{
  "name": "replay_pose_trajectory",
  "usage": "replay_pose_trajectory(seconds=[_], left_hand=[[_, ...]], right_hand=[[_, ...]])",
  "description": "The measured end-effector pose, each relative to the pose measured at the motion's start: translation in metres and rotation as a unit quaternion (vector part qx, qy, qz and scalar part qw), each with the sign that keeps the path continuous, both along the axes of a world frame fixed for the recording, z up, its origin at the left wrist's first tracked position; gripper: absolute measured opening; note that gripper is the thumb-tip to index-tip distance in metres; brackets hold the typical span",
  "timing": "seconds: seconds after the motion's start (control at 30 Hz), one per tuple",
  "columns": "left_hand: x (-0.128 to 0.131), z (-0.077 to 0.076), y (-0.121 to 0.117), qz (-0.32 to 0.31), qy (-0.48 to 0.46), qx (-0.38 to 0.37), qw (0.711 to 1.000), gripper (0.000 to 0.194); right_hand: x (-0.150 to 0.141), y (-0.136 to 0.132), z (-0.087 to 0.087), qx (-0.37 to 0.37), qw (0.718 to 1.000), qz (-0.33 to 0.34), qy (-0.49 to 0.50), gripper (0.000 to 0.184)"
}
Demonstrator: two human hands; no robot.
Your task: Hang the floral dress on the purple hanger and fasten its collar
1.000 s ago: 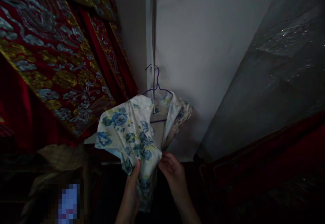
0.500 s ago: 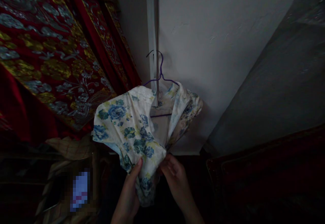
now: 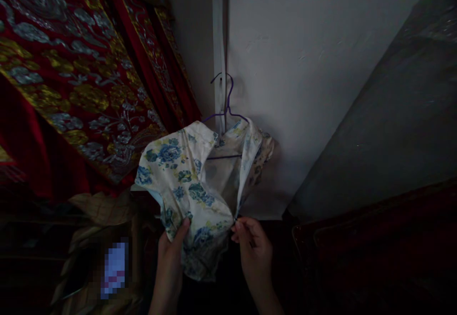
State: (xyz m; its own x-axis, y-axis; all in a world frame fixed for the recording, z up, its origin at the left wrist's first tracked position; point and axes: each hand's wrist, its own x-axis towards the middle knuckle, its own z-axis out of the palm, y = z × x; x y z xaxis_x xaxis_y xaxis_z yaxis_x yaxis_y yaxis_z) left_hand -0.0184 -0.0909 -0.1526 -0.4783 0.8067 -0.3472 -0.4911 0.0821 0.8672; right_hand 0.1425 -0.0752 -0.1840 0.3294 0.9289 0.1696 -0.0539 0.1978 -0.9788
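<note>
A white blouse (image 3: 194,172) with blue flowers and green leaves hangs on a thin purple hanger (image 3: 229,103), its front gaping in a V from the collar. Low on one side of the blouse, my left hand (image 3: 171,248) grips the cloth, thumb on top and the fingers behind. My right hand (image 3: 253,239) is closed in a pinch at the bottom of the V, where the two front edges meet. Whatever small fastener may lie between those fingertips is too dark to make out.
Red cloth (image 3: 82,82) with gold and silver embroidery hangs at the left. A pale strip (image 3: 219,29) runs down the white wall (image 3: 303,67) behind the hanger. Grey plastic sheeting (image 3: 389,129) covers the right side. At lower left sits a blurred-out bluish patch (image 3: 114,267).
My left hand has shifted left and pulled the cloth sideways. My right hand has come from under the front edge to a pinch at the V's bottom. The view has tilted slightly.
</note>
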Motion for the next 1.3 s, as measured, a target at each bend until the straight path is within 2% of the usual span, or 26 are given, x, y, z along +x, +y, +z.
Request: replay_pose_trajectory(seconds=[0.03,0.1,0.17,0.2,0.23,0.3,0.4,0.47,0.57,0.67,0.77,0.87,1.0,1.07,1.13,1.2,1.3], left_hand=[[-0.003,-0.002,-0.001,0.007,0.042,0.015,0.999,0.046],[-0.005,-0.006,-0.005,0.060,0.159,0.060,0.984,0.053],[-0.006,-0.007,-0.008,0.115,0.278,0.097,0.949,0.057],[-0.006,-0.007,-0.009,0.119,0.323,0.102,0.933,0.054],[-0.006,-0.007,-0.009,0.103,0.358,0.101,0.922,0.048],[-0.004,-0.005,-0.008,0.022,0.400,0.095,0.911,0.032],[0.008,-0.006,-0.006,-0.128,0.400,0.117,0.900,0.019],[0.018,-0.009,-0.005,-0.197,0.376,0.143,0.894,0.010],[0.029,-0.016,-0.005,-0.199,0.364,0.184,0.891,0.024],[0.031,-0.018,-0.007,-0.183,0.387,0.197,0.882,0.023],[0.031,-0.019,-0.009,-0.190,0.412,0.195,0.869,0.026],[0.035,-0.026,-0.012,-0.189,0.434,0.189,0.860,0.027],[0.044,-0.049,-0.015,-0.208,0.452,0.198,0.845,0.028],[0.046,-0.059,-0.016,-0.212,0.449,0.199,0.845,0.028],[0.046,-0.065,-0.016,-0.205,0.434,0.186,0.857,0.029],[0.044,-0.066,-0.016,-0.196,0.418,0.168,0.871,0.030],[0.043,-0.062,-0.017,-0.197,0.414,0.169,0.873,0.029]], right_hand=[[-0.002,-0.001,0.000,-0.001,1.000,0.000,0.003,0.031],[-0.007,-0.003,0.002,-0.001,1.000,0.006,0.006,0.030],[-0.010,-0.005,0.002,0.002,1.000,0.022,0.006,0.028],[-0.011,-0.006,0.003,0.004,1.000,0.030,0.006,0.027],[-0.011,-0.007,0.003,0.005,0.999,0.036,0.007,0.027],[-0.012,-0.008,0.003,0.006,0.999,0.047,0.000,0.026],[-0.013,-0.010,0.008,0.017,0.995,0.091,-0.026,0.024],[-0.016,-0.011,0.013,0.042,0.990,0.122,-0.052,0.022],[-0.020,-0.008,0.021,0.094,0.980,0.144,-0.095,0.018],[-0.019,0.002,0.027,0.130,0.975,0.134,-0.124,0.013],[-0.010,0.024,0.040,0.166,0.967,0.120,-0.150,0.012],[0.001,0.060,0.067,0.212,0.958,0.090,-0.169,0.011],[0.016,0.113,0.131,0.279,0.949,0.020,-0.144,0.009],[0.024,0.125,0.161,0.307,0.943,0.011,-0.125,0.009],[0.030,0.122,0.177,0.317,0.942,0.012,-0.112,0.010],[0.033,0.110,0.173,0.306,0.944,0.026,-0.124,0.011],[0.030,0.092,0.139,0.239,0.943,0.086,-0.215,0.010]])
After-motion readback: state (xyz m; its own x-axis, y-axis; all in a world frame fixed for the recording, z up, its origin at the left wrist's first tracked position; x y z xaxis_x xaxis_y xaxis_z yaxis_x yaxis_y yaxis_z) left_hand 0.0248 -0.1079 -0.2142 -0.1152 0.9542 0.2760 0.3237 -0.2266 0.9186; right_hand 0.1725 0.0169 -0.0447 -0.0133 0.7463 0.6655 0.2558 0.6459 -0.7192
